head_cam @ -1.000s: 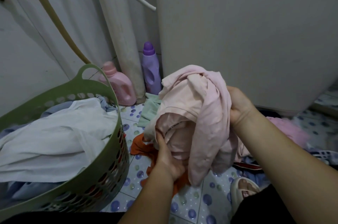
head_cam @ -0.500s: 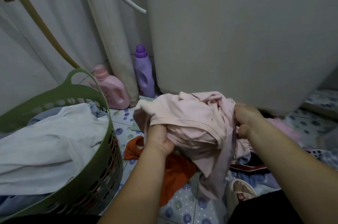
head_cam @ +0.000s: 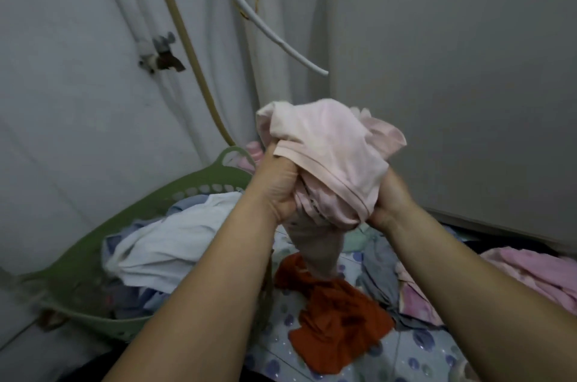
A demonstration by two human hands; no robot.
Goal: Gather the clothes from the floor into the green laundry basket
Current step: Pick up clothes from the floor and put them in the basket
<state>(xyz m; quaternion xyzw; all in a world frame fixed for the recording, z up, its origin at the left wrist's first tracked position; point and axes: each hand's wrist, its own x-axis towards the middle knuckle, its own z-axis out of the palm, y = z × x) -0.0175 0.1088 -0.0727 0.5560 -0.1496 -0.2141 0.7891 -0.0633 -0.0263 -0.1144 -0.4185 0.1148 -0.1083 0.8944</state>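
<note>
A bunched pale pink garment (head_cam: 331,157) is held up in mid-air by both hands, just right of the green laundry basket (head_cam: 199,185). My left hand (head_cam: 278,188) grips its left side and my right hand (head_cam: 390,200) grips its right side, while a tail of it hangs down between my wrists. The basket stands at the left and holds a white cloth (head_cam: 175,247) over bluish clothes. On the tiled floor lie an orange garment (head_cam: 337,319), a grey one (head_cam: 377,272), a mint one (head_cam: 359,238) and pink clothes (head_cam: 530,275).
A large white appliance (head_cam: 452,85) fills the right side. A tan hose (head_cam: 184,44), a white pipe (head_cam: 265,26) and a wall tap (head_cam: 159,54) run along the white wall at the back. A pink bottle (head_cam: 253,150) peeks out behind the basket handle.
Both hands have lifted the pink garment higher and bunched it tighter, and it has come closer to the basket. The view has tilted up and left.
</note>
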